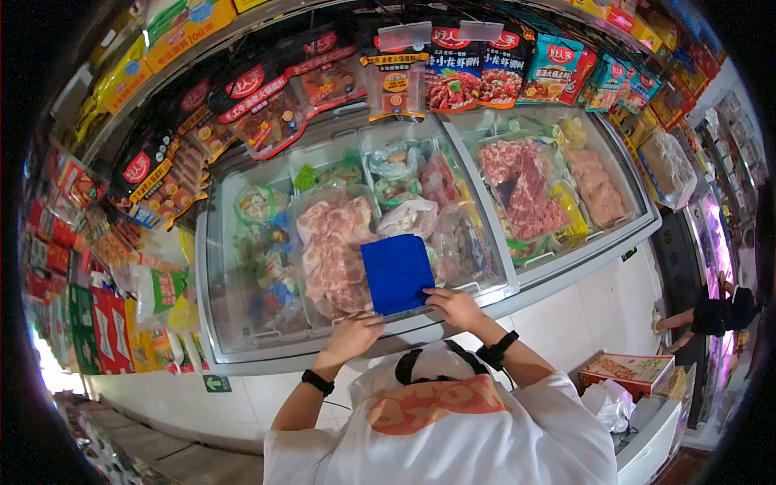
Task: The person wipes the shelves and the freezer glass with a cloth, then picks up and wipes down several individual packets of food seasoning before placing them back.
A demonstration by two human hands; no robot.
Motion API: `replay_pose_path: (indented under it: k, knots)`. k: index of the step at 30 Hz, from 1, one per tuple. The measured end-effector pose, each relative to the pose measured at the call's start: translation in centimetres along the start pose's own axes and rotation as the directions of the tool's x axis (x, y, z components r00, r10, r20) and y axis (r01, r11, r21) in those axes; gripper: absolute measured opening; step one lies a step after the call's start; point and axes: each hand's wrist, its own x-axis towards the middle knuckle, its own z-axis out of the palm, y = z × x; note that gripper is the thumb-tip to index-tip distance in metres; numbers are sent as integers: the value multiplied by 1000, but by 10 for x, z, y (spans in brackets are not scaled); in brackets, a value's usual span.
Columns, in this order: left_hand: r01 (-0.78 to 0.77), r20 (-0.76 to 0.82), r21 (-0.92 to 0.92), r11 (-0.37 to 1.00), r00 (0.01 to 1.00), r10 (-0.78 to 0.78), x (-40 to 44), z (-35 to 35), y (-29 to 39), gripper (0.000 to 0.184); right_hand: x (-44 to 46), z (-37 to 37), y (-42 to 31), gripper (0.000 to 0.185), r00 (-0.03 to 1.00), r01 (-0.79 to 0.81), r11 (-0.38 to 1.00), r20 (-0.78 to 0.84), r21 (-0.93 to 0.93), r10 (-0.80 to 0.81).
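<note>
A folded blue cloth [398,273] lies over the glass lid of a chest freezer [356,356], close to the front rim. At its lower right corner, my right hand [454,308] pinches the edge between thumb and fingers. My left hand [353,335] is at the lower left corner, its fingers closed against the edge; the fingertips are partly hidden. Under the glass are a tray of pale pink meat [335,242] and several bagged goods. Both wrists wear black bands.
Hanging seasoning packets [396,81] line the far side above the freezer. Minced red meat [529,190] lies under the right lid. Packaged goods [105,323] stand at the left. A carton [626,372] sits at the lower right, and another person [723,311] is at the right.
</note>
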Motion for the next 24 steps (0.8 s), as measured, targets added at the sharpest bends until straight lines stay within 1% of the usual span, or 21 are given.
replay_pose_path:
  k: [1, 3, 4, 5, 6, 7, 8, 9, 10, 12, 13, 14, 15, 16, 17, 18, 19, 20, 22, 23, 24]
  knots:
    - [-2, 3, 2, 1000, 1000, 2, 3, -11, 7, 28, -1, -10, -6, 22, 999, -2, 999, -32, 50, 4]
    - [264, 78, -246, 933, 964, -253, 16, -35, 25, 32, -5, -20, -10, 18, 998, -3, 995, -64, 103, 10]
    - [266, 80, -243, 933, 964, -254, 25, -34, 26, 32, -7, -24, -8, 18, 985, -24, 993, -164, 117, 44]
    - [219, -146, -186, 958, 958, -247, 34, -29, 24, 46, -10, -26, -5, 19, 962, -45, 990, -261, 135, 79]
    - [183, -363, -117, 976, 907, -214, 45, -25, 23, 62, -12, -29, -1, 19, 961, -45, 989, -263, 137, 80]
    - [183, -361, -114, 976, 908, -212, 56, -23, 22, 62, -13, -34, 5, 22, 917, -68, 994, -388, 85, 96]
    - [207, -377, -57, 977, 901, -212, 67, -20, 20, 79, -16, -37, 12, 26, 855, -98, 995, -508, 36, 103]
    - [231, -394, 1, 973, 895, -211, 77, -16, 19, 98, -22, -36, 26, 32, 830, -150, 986, -533, 75, 167]
    - [229, -392, 7, 973, 896, -208, 86, -7, 16, 98, -26, -37, 39, 32, 827, -150, 986, -537, 78, 169]
    - [315, -356, 25, 949, 890, -286, 104, 16, 10, 116, -34, -44, 62, 42, 677, -302, 945, -670, 125, 304]
    - [363, -365, 40, 931, 872, -325, 113, 20, 14, 116, -38, -49, 71, 42, 673, -301, 945, -673, 130, 307]
    - [363, -362, 46, 931, 874, -323, 121, 23, 16, 116, -42, -54, 80, 47, 621, -375, 920, -705, 114, 341]
    - [405, -369, 51, 913, 857, -359, 128, 26, 18, 114, -45, -57, 89, 53, 567, -448, 888, -736, 103, 371]
    - [446, -375, 56, 893, 838, -395, 135, 27, 22, 112, -46, -60, 95, 53, 564, -449, 887, -735, 109, 376]
    - [446, -371, 60, 893, 840, -395, 141, 29, 25, 112, -47, -64, 102, 56, 564, -492, 868, -737, 61, 372]
    - [454, -391, 53, 890, 829, -400, 149, 30, 27, 106, -47, -67, 108, 60, 566, -532, 847, -739, 12, 365]
    - [462, -411, 44, 886, 817, -405, 156, 32, 30, 101, -47, -66, 114, 60, 565, -532, 847, -738, 16, 369]
    - [464, -407, 48, 885, 818, -407, 164, 35, 32, 101, -46, -62, 118, 58, 565, -564, 826, -731, -3, 383]
    - [422, -425, 106, 900, 838, -342, 183, 37, 37, 87, -43, -54, 125, 57, 567, -590, 807, -722, -22, 395]
    - [391, -426, 85, 916, 846, -321, 192, 38, 43, 78, -41, -50, 127, 55, 583, -602, 798, -699, -30, 413]
    - [357, -424, 87, 930, 858, -289, 201, 39, 48, 75, -40, -47, 130, 53, 599, -612, 790, -676, -39, 429]
